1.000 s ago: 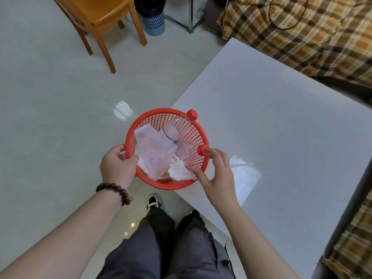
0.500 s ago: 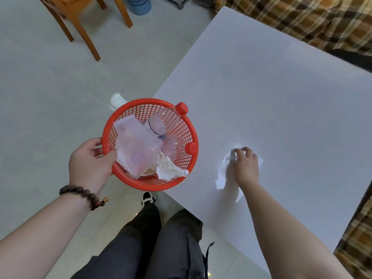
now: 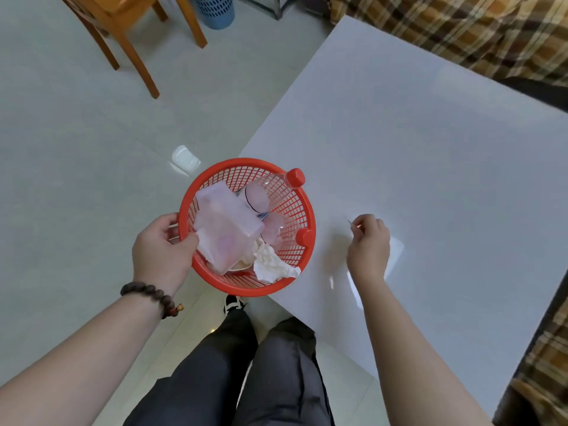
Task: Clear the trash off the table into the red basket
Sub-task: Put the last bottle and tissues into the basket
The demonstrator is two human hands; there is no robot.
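The red basket (image 3: 246, 290) hangs just off the near-left corner of the white table (image 3: 430, 149); my left hand (image 3: 159, 253) grips its left rim. Inside lie a pinkish plastic pack (image 3: 224, 229), a clear bottle (image 3: 270, 192) with a red cap, a second red-capped bottle (image 3: 276, 229) and a crumpled white tissue (image 3: 270, 262). My right hand (image 3: 368, 244) is over the table to the right of the basket, fingers curled, pinching a small thin clear piece (image 3: 350, 222) that sticks out past the fingertips.
A wooden chair (image 3: 132, 32) and a blue bin (image 3: 215, 10) stand on the tiled floor at the top left. Plaid fabric (image 3: 461, 32) borders the table's far side and its right side (image 3: 547, 364). A small white object (image 3: 186, 156) lies on the floor beyond the basket.
My right hand left the basket's rim, reached right to a thin clear piece on the table, and now holds it pinched. My left hand kept its grip on the basket.
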